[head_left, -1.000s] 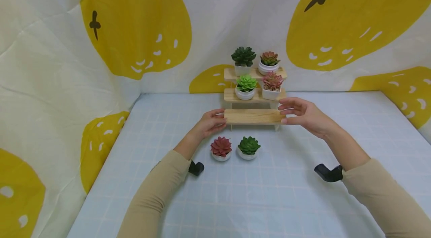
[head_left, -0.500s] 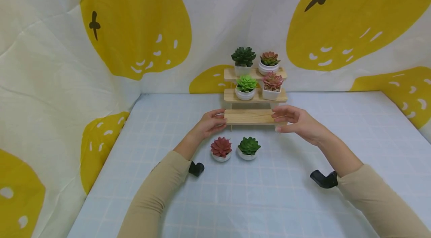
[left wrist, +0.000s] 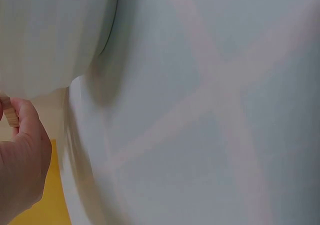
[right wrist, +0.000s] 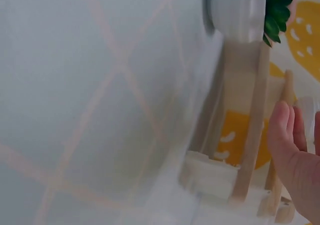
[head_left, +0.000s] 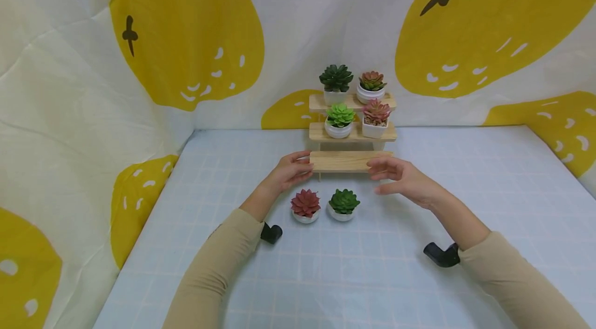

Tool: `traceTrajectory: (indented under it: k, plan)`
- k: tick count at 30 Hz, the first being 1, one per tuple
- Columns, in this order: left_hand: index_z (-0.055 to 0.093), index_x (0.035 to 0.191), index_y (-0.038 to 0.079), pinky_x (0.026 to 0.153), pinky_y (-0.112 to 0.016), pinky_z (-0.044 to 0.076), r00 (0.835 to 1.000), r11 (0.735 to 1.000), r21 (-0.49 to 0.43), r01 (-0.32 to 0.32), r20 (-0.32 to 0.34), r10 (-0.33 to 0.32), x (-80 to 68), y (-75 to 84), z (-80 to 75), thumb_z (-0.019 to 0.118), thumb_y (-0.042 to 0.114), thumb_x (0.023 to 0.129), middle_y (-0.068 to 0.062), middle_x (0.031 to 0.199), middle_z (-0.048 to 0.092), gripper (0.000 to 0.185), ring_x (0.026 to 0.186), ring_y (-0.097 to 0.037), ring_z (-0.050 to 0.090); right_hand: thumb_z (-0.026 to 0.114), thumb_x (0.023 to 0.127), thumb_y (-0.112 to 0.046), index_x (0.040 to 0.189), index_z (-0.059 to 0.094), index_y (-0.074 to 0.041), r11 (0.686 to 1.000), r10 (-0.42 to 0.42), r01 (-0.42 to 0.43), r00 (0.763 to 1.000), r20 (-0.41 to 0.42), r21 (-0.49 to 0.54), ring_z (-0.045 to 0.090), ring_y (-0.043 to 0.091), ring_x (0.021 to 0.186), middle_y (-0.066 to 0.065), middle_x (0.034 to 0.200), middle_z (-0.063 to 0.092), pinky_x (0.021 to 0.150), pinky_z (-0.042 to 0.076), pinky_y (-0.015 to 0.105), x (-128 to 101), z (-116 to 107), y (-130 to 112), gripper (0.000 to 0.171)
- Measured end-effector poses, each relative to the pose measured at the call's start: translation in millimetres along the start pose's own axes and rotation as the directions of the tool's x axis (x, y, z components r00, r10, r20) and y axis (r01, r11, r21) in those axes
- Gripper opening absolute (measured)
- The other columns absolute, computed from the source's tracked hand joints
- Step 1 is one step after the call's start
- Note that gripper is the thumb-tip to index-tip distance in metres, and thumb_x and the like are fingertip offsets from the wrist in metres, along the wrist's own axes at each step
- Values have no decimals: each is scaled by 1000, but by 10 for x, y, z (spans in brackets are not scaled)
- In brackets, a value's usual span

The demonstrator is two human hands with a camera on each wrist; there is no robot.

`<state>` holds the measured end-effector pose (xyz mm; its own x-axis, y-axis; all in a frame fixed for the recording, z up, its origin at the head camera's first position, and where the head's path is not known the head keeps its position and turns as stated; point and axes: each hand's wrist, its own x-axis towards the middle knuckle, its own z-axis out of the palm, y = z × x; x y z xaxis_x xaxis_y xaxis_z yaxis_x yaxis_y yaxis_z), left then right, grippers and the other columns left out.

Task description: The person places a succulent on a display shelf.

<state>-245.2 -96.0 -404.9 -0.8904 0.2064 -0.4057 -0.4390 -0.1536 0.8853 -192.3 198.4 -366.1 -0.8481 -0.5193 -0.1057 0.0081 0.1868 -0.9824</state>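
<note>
My left hand pinches the left end of the lowest wooden board of a three-tier stand; the left wrist view shows the board's end between thumb and fingers. My right hand, fingers loosely bent and holding nothing, hovers over the right end of that board and overlaps it in the head view. On the table in front of the stand sit a red succulent and a green succulent, each in a round white pot. The right wrist view shows a white pot close up.
The middle board bears a bright green succulent and a pink succulent. Above, the top board bears a dark green succulent and a reddish-green succulent. A patterned cloth hangs behind.
My right hand has let go of the lowest board's right end and moved left and toward me. My left hand stays at the board's left end.
</note>
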Motion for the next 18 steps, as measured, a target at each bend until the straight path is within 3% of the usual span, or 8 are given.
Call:
traceTrajectory:
  k: [8,13,18]
  plan:
    - [43,138,5,69,-21,54,1000,1000,-6,1,-1,-1,-2,1,2,56,-8,88,-18,132,48,53,88,-15,56,74,76,-1,133,37,11,1000,20,-20,997,75,-8,44,45,114,33,127,41,82,52,31,35,99,139,69]
    - [43,138,6,70,-21,54,1000,1000,-5,6,-1,-6,5,1,-1,56,-8,88,-18,132,48,53,89,-15,56,74,75,-1,134,35,13,1000,22,-23,994,107,10,44,47,114,35,126,39,82,52,32,59,157,196,71]
    - [44,138,6,69,-21,54,1000,1000,-7,5,-2,-5,1,7,-1,56,-8,88,-18,132,48,53,89,-16,56,73,76,-2,134,36,11,999,33,-34,991,128,4,49,39,110,32,126,41,81,52,33,75,204,224,70]
